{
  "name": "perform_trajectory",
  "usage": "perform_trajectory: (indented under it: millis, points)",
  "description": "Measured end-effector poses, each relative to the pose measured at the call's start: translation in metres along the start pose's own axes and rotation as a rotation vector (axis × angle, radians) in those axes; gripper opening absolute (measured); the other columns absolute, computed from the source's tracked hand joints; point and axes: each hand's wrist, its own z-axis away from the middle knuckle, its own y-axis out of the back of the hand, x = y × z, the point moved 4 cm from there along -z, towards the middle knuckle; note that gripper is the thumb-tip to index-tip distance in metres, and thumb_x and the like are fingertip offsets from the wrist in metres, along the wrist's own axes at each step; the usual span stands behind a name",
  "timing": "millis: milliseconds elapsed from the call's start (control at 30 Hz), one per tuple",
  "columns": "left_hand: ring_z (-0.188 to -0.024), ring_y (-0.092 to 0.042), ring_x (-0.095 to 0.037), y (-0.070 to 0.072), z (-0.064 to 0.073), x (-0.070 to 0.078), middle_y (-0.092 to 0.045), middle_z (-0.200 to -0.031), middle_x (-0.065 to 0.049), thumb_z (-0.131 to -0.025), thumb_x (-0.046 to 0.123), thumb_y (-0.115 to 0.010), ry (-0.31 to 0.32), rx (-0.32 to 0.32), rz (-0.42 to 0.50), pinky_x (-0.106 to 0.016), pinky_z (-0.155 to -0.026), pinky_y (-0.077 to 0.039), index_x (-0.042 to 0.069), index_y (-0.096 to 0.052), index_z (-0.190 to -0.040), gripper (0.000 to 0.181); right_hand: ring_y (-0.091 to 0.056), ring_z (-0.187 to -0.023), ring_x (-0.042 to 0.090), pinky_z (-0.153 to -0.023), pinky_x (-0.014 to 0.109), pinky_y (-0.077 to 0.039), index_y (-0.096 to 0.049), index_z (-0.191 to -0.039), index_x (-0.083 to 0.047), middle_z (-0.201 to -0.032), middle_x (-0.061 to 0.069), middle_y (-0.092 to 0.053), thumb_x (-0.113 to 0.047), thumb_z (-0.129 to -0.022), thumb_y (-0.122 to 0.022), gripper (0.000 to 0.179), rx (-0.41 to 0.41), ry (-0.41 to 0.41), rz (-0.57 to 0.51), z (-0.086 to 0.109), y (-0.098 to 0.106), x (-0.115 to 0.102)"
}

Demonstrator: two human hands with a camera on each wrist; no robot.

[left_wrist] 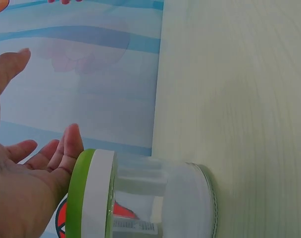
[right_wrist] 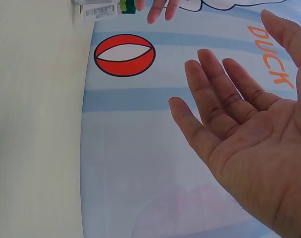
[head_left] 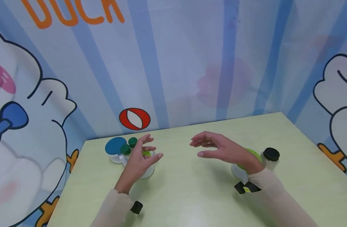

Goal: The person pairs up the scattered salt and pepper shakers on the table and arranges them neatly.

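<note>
My left hand (head_left: 138, 160) hovers over the left part of the table, thumb and fingers spread and loosely bent, holding nothing. Just beyond it stands a clear jar (head_left: 147, 171) with a green lid, partly covered by the hand; in the left wrist view the fingers overlap the edge of that jar's lid (left_wrist: 77, 198). My right hand (head_left: 218, 147) floats over the table's middle right, palm turned inward, and its relaxed fingers carry nothing. Under the right wrist sits another jar with a green lid (head_left: 254, 154), partly hidden by the arm.
Near the back left corner are a tub with a blue lid (head_left: 115, 145) and two green-capped bottles (head_left: 125, 149). To the right of the right wrist stands a jar with a black lid (head_left: 271, 154). A printed cloth backdrop (head_left: 184, 63) rises along the table's (head_left: 187, 195) back edge.
</note>
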Motion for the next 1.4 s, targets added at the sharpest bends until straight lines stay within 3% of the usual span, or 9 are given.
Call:
perform_trajectory:
  millis: [300, 600, 767, 1133, 1233, 1400]
  points:
    - [-0.129, -0.056, -0.022, 0.004, 0.01, 0.0, -0.044, -0.152, 0.003, -0.085, 0.034, -0.084, -0.001, 0.012, -0.066, -0.037, -0.092, -0.058, 0.027, -0.028, -0.157, 0.091, -0.056, -0.132, 0.029, -0.108, 0.034, -0.047, -0.056, -0.137, -0.023, -0.137, -0.001, -0.061, -0.026, -0.096, -0.071, 0.044, -0.034, 0.023, -0.022, -0.013, -0.007, -0.001]
    - [-0.127, -0.057, -0.023, 0.007, 0.019, -0.001, -0.043, -0.153, 0.001, -0.085, 0.03, -0.084, -0.021, 0.029, -0.11, -0.033, -0.087, -0.059, 0.024, -0.027, -0.157, 0.092, -0.058, -0.128, 0.019, -0.107, 0.038, -0.048, -0.057, -0.136, -0.019, -0.135, 0.0, -0.062, -0.024, -0.096, -0.071, 0.042, -0.054, 0.026, -0.055, -0.029, -0.019, 0.001]
    - [-0.125, -0.058, -0.022, 0.01, 0.023, -0.002, -0.043, -0.153, 0.0, -0.085, 0.03, -0.084, -0.033, 0.038, -0.125, -0.033, -0.086, -0.059, 0.023, -0.026, -0.157, 0.093, -0.059, -0.127, 0.019, -0.111, 0.043, -0.046, -0.057, -0.135, -0.018, -0.136, 0.006, -0.062, -0.024, -0.096, -0.072, 0.042, -0.061, 0.032, -0.071, -0.037, -0.025, 0.002]
    - [-0.121, -0.059, -0.019, 0.015, 0.035, -0.003, -0.042, -0.154, 0.0, -0.084, 0.027, -0.084, -0.051, 0.046, -0.171, -0.026, -0.078, -0.057, 0.023, -0.026, -0.157, 0.094, -0.061, -0.123, 0.019, -0.109, 0.044, -0.047, -0.058, -0.134, -0.016, -0.131, 0.001, -0.064, -0.022, -0.095, -0.072, 0.041, -0.075, 0.046, -0.099, -0.053, -0.038, 0.007]
    - [-0.124, -0.057, -0.02, 0.017, 0.039, -0.005, -0.041, -0.154, 0.0, -0.084, 0.025, -0.085, -0.063, 0.047, -0.179, -0.028, -0.079, -0.058, 0.023, -0.026, -0.157, 0.094, -0.061, -0.123, 0.019, -0.108, 0.04, -0.049, -0.059, -0.133, -0.015, -0.13, 0.001, -0.065, -0.023, -0.095, -0.072, 0.041, -0.075, 0.037, -0.103, -0.057, -0.041, 0.009]
    - [-0.128, -0.054, -0.022, 0.02, 0.045, -0.009, -0.04, -0.154, 0.001, -0.083, 0.021, -0.085, -0.064, 0.06, -0.209, -0.04, -0.092, -0.058, 0.022, -0.028, -0.156, 0.093, -0.061, -0.122, 0.02, -0.105, 0.037, -0.05, -0.059, -0.133, -0.013, -0.13, 0.003, -0.065, -0.022, -0.096, -0.071, 0.041, -0.074, 0.023, -0.127, -0.062, -0.045, 0.013]
